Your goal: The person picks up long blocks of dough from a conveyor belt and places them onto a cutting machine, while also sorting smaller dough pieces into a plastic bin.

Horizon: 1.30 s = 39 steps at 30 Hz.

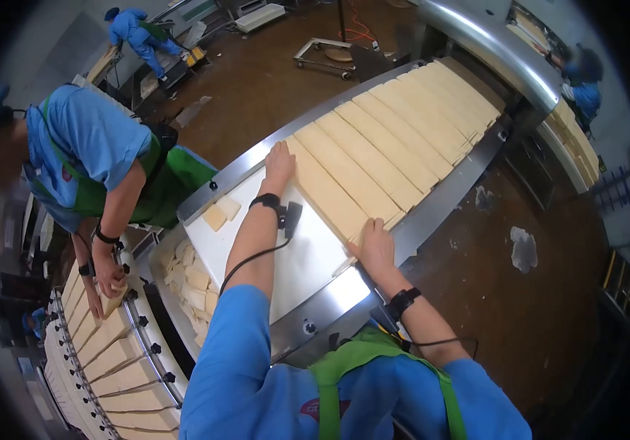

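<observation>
Long pale slabs that look like dough [388,139] lie side by side across a conveyor with metal side rails. My left hand [280,163] is closed on the far end of the nearest dough slab [327,192]. At the near end of that same slab is my right hand [375,248], its fingers bent over the corner and closed. The slab's long front edge borders a bare white board [278,227]. The underside of the slab and my thumbs are partly hidden.
Small dough pieces [219,211] lie on the white board's far side. A bin of scraps [190,282] stands left of it. A co-worker in a green apron [135,183] handles a piece at a lower conveyor with divided lanes [120,359]. A metal roller cover [498,48] spans the conveyor's far end.
</observation>
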### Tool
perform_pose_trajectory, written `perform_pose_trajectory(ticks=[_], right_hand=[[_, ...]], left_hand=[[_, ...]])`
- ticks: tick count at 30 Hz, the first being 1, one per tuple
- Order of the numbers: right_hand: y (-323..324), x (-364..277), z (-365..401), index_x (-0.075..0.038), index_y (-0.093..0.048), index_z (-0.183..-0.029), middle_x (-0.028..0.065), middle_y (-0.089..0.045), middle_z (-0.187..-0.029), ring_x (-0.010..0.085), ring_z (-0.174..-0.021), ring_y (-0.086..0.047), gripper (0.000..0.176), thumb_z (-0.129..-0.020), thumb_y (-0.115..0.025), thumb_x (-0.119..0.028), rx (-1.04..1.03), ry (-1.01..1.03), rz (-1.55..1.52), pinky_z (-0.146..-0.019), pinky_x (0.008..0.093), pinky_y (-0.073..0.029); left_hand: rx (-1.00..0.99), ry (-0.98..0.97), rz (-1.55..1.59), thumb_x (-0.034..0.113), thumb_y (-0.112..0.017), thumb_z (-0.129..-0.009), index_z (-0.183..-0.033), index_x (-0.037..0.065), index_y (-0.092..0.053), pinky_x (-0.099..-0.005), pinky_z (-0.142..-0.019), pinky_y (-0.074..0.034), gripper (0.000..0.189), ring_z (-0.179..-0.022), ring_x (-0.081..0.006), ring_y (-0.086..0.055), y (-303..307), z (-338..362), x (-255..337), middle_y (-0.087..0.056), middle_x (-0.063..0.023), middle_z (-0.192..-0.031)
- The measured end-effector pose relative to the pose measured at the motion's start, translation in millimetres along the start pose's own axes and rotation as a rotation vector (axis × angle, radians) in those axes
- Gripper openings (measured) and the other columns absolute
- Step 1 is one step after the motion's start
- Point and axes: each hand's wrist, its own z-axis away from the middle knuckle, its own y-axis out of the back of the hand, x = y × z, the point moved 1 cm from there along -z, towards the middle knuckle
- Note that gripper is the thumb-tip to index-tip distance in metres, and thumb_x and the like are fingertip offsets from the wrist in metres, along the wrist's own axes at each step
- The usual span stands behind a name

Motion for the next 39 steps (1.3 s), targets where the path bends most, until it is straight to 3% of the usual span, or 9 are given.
perform_pose_trajectory(ticks=[8, 14, 19, 23, 26, 29, 32, 37, 39], right_hand=[[6, -4, -1, 0.004, -0.046, -0.091, 0.0169, -0.044, -0.087, 0.0317, -0.074, -0.052, 0.053, -0.058, -0.073, -0.028, -0.068, 0.067, -0.075, -0.061, 0.0401, -0.043], [0, -10, -21, 0.004, -0.044, -0.105, 0.0181, -0.045, -0.096, 0.0349, -0.082, -0.050, 0.062, -0.060, -0.070, -0.030, -0.304, 0.317, -0.167, -0.070, 0.0395, -0.044], [-12, -28, -54, -0.003, -0.042, -0.115, 0.0159, -0.045, -0.109, 0.0353, -0.094, -0.047, 0.063, -0.060, -0.066, -0.021, -0.526, 0.456, -0.142, -0.082, 0.0386, -0.041], [-11, -11, -80, -0.007, -0.039, -0.121, 0.0138, -0.042, -0.119, 0.0343, -0.111, -0.037, 0.061, -0.063, -0.057, -0.002, -0.580, 0.729, -0.067, -0.092, 0.0388, -0.034], [4, -25, -71, -0.005, -0.039, -0.121, 0.0148, -0.040, -0.121, 0.0346, -0.110, -0.040, 0.063, -0.062, -0.060, -0.001, -0.328, 0.769, 0.075, -0.090, 0.0384, -0.037], [2, -56, -58, -0.003, -0.035, -0.124, 0.0198, -0.036, -0.123, 0.0367, -0.107, -0.044, 0.071, -0.060, -0.067, -0.005, -0.567, 0.592, -0.243, -0.088, 0.0380, -0.040], [-5, -88, -49, -0.002, -0.029, -0.128, 0.0256, -0.033, -0.123, 0.0399, -0.104, -0.047, 0.083, -0.057, -0.072, -0.011, -0.742, 0.396, -0.107, -0.088, 0.0377, -0.041], [-74, -87, -49, 0.000, -0.027, -0.128, 0.0253, -0.038, -0.122, 0.0399, -0.110, -0.042, 0.086, -0.056, -0.072, -0.015, -0.456, 0.595, 0.074, -0.089, 0.0406, -0.041], [-40, -123, -32, -0.002, -0.032, -0.123, 0.0251, -0.039, -0.118, 0.0421, -0.102, -0.048, 0.076, -0.058, -0.070, -0.009, -0.579, 0.455, 0.002, -0.083, 0.0427, -0.045]], left_hand=[[-0.348, 0.247, -0.192, 0.033, -0.062, -0.057, -0.106, 0.005, -0.055, -0.0451, -0.087, -0.040, 0.057, -0.108, -0.0301, -0.046, 19, -1, -11, -0.049, -0.0134, -0.114], [-0.324, 0.679, -0.101, 0.037, -0.067, -0.051, -0.096, 0.003, -0.061, -0.0391, -0.085, -0.043, 0.057, -0.098, -0.0323, -0.054, 94, 132, -94, -0.058, -0.0175, -0.103], [0.232, 0.548, 0.231, 0.031, -0.078, -0.055, -0.092, -0.003, -0.050, -0.0379, -0.078, -0.043, 0.058, -0.085, -0.0286, -0.054, 85, 251, -141, -0.055, -0.0167, -0.092], [0.324, 0.603, 0.584, 0.022, -0.077, -0.062, -0.096, -0.001, -0.040, -0.0305, -0.073, -0.044, 0.055, -0.079, -0.0214, -0.053, 75, 268, -134, -0.053, -0.0123, -0.089], [0.362, 0.617, 0.732, 0.017, -0.076, -0.065, -0.102, -0.001, -0.037, -0.0270, -0.072, -0.044, 0.057, -0.080, -0.0195, -0.054, 81, 263, -123, -0.054, -0.0134, -0.091], [0.391, 0.609, 0.790, 0.016, -0.075, -0.066, -0.105, -0.002, -0.036, -0.0261, -0.073, -0.044, 0.058, -0.083, -0.0189, -0.055, 78, 264, -126, -0.055, -0.0158, -0.094], [0.388, 0.589, 0.757, 0.022, -0.075, -0.065, -0.106, -0.003, -0.042, -0.0280, -0.076, -0.044, 0.059, -0.090, -0.0195, -0.055, 71, 264, -134, -0.056, -0.0180, -0.099], [0.395, 0.721, 0.556, 0.038, -0.074, -0.061, -0.115, -0.001, -0.047, -0.0332, -0.085, -0.043, 0.072, -0.099, -0.0271, -0.055, 67, 277, -135, -0.057, -0.0176, -0.106], [0.549, 0.753, 0.628, 0.038, -0.074, -0.062, -0.113, 0.000, -0.049, -0.0328, -0.083, -0.043, 0.068, -0.098, -0.0265, -0.056, 71, 300, -124, -0.058, -0.0168, -0.105]])
